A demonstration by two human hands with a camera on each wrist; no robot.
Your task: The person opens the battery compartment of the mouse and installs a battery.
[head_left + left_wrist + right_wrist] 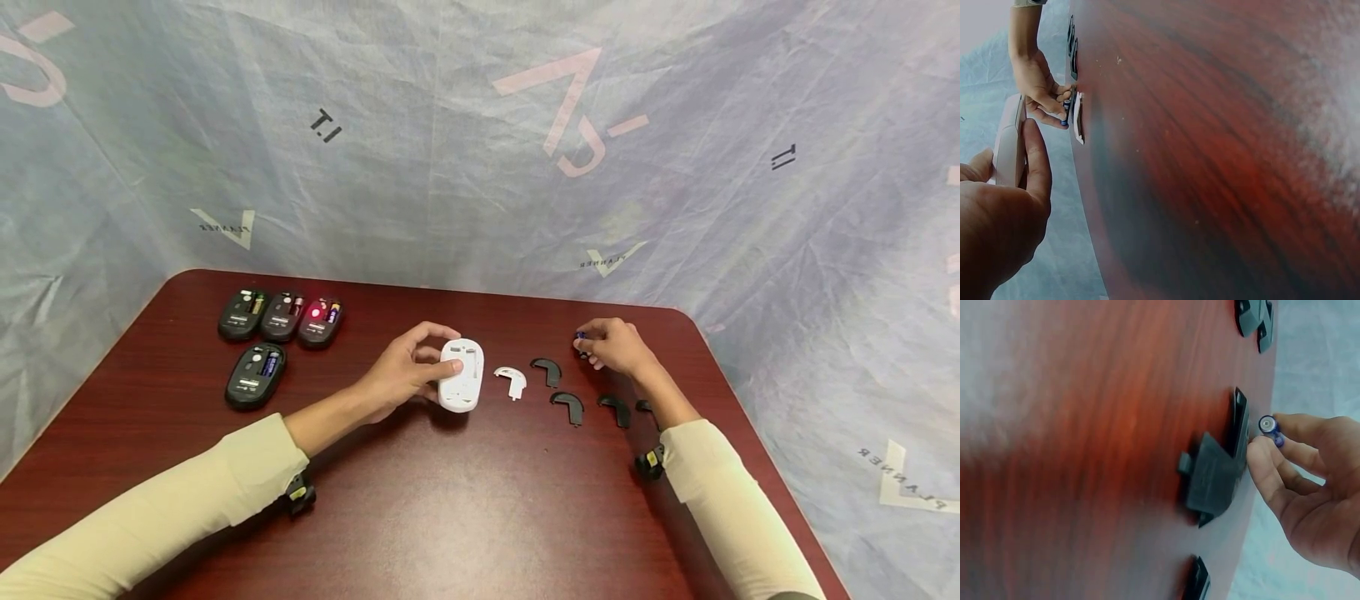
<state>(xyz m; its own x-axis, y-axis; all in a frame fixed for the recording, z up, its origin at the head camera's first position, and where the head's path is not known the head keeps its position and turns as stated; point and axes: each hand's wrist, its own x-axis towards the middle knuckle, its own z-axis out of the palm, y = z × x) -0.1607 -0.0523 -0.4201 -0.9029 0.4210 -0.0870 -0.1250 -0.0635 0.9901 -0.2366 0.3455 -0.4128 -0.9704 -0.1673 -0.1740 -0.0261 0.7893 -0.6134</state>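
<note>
My left hand (397, 373) grips a white computer mouse (459, 390) above the table, thumb across its underside. The underside faces up and its battery compartment is uncovered; no battery shows in it. In the left wrist view the mouse (1007, 147) is seen edge-on. Farther right, my right hand (618, 347) pinches a blue battery (1268, 424) between thumb and fingers. A second blue end shows just below it in the right wrist view, partly hidden by the fingers. Between the hands lies a white battery cover (514, 381), close to a black battery cover (551, 371).
More black covers (572, 407) lie near the right forearm, one partly hidden by it. At the table's left, several black mice (253, 379) lie underside up with batteries in them; one glows red (316, 313). Printed fabric (450, 167) hangs behind the table (465, 517).
</note>
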